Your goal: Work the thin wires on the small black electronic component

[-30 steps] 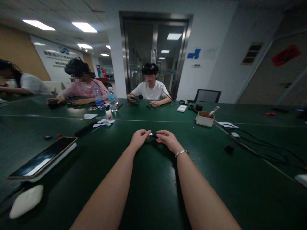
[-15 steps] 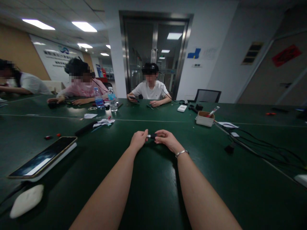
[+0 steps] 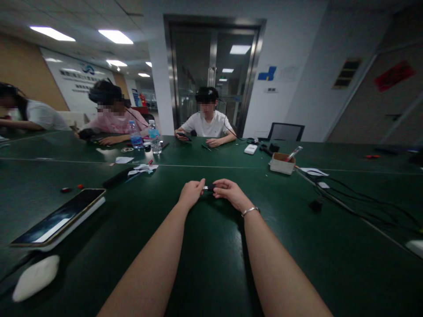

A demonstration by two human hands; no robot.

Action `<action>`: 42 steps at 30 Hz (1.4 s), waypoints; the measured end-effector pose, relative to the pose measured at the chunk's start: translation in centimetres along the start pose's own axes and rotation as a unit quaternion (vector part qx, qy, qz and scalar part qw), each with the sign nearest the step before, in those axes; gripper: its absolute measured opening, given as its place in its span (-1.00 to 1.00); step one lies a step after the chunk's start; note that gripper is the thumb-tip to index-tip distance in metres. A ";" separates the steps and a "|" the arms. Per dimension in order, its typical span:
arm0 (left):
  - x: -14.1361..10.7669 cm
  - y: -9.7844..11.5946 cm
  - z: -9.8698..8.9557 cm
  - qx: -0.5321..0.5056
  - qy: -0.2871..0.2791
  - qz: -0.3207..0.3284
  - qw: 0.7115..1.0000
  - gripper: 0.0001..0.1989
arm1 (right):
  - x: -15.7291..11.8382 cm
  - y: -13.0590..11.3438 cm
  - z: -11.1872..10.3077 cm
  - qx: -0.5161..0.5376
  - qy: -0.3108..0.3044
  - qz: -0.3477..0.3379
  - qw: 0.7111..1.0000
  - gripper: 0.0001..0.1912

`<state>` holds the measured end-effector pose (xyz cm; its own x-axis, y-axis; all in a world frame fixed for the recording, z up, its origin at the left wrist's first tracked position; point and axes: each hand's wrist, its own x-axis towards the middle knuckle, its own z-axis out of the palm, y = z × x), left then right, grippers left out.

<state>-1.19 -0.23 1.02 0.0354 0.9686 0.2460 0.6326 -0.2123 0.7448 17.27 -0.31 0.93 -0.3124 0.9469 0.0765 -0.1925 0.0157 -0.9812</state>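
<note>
Between my two hands is a small, short rod-like object, silver at its left end and black at its right; its exact kind is too small to tell. My left hand is closed, with thumb and fingers pinching the silver end. On the black end my right hand closes with thumb and fingertips, a silver bracelet at its wrist. Both hands are over the dark green table, in the middle of the head view. The fingers hide both ends of the object.
A phone lies on a white block at left, near a white rounded case. Crumpled paper and bottles stand beyond. At right are a small box and black cables. Several people sit across the table.
My hands and the small object have stayed practically still. Across the table at left, the person in pink has shifted a hand and raised their head slightly.
</note>
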 end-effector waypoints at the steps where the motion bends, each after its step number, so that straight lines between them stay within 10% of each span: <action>1: 0.0 0.0 0.0 0.006 0.002 0.001 1.000 -0.40 | 0.0 0.0 0.0 -0.002 0.006 0.004 1.000 -0.65; 21: 0.4 -0.3 0.9 -0.134 0.031 0.144 0.980 -0.80 | 0.1 0.0 0.1 0.043 0.081 0.006 0.996 -0.80; 42: 0.5 -0.7 0.7 -0.070 -0.040 0.023 0.996 -0.47 | -0.1 0.1 -0.2 0.002 0.011 -0.009 1.000 -0.68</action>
<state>-1.11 0.50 0.20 0.1274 0.9635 0.2355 0.5152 -0.2671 0.8144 17.48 -0.30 0.77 -0.2892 0.9531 0.0894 -0.2013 0.0308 -0.9790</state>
